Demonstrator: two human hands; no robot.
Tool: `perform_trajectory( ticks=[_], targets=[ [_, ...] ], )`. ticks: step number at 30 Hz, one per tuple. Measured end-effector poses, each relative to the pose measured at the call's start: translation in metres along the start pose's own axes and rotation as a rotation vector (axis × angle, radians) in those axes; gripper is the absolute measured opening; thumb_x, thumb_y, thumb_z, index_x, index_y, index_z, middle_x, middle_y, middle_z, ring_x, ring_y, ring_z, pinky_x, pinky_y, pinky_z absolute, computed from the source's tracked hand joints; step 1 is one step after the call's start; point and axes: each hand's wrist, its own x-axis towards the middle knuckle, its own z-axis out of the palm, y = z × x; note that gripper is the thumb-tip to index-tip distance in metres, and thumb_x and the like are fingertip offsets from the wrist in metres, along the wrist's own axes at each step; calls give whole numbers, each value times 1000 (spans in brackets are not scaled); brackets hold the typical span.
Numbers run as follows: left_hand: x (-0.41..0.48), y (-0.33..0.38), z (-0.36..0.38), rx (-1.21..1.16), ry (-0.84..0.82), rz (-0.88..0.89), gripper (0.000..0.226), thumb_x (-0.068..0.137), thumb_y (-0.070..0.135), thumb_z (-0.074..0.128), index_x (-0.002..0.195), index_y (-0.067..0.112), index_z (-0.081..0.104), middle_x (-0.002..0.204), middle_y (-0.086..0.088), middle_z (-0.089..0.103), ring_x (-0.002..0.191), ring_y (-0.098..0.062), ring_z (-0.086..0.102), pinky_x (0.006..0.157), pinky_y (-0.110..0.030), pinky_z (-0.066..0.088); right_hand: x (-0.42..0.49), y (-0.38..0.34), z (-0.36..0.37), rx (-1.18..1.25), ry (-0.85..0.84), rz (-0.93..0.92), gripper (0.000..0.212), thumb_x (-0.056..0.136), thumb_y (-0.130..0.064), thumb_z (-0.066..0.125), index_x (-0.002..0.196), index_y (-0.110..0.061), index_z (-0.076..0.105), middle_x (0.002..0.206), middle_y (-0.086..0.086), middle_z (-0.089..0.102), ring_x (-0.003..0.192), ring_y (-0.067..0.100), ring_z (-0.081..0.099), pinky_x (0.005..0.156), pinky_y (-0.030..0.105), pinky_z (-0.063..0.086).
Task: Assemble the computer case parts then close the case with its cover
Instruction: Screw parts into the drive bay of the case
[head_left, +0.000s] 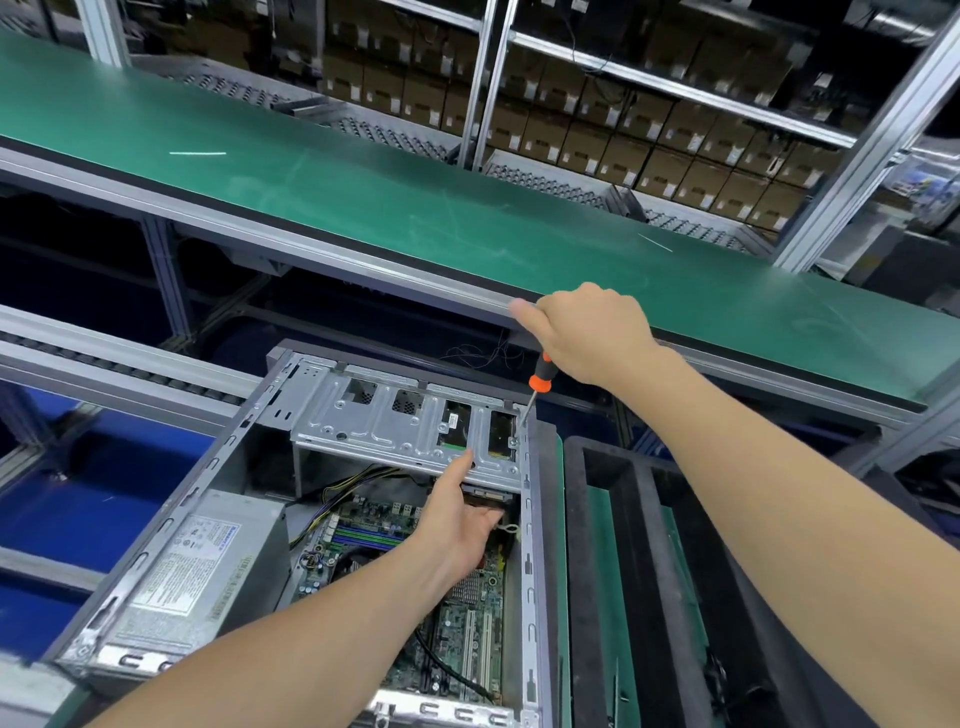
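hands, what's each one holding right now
Left hand: grips the front edge of the drive cage.
Right hand: closed around the screwdriver.

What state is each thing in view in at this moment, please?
case, open, cover off
cage, seated at the case's far end
screw, in the cage's right corner; tightness cannot be told
screwdriver, tilted, tip on the screw
left hand, grips the cage's front edge
right hand, grips the screwdriver's handle
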Motion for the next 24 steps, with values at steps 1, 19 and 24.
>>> perform_trajectory(
  ticks=[1,19,24],
  targets=[
    [0,0,0,-1,0,1,46,98,31,68,135,10,52,126,-26,66,119,-37,65,112,-48,46,-1,1,0,86,-42,-21,52,106,-60,27,79,-23,53,85,2,57,76,31,60,68,39,45],
    [3,-1,1,6,33,14,76,97,32,70,158,15,29,153,-32,38,131,-41,53,120,-51,35,4,14,-9,213,-281,-41,30,103,-48,44,98,-20,55,103,4,51,85,30,58,73,41,47],
    [2,-1,1,12,35,24,69,97,31,69,153,11,35,132,-27,54,123,-39,59,118,-50,38,5,27,-21,263,-333,-383,19,96,-17,63,106,-30,53,108,-8,49,86,10,55,75,32,43]
  ],
)
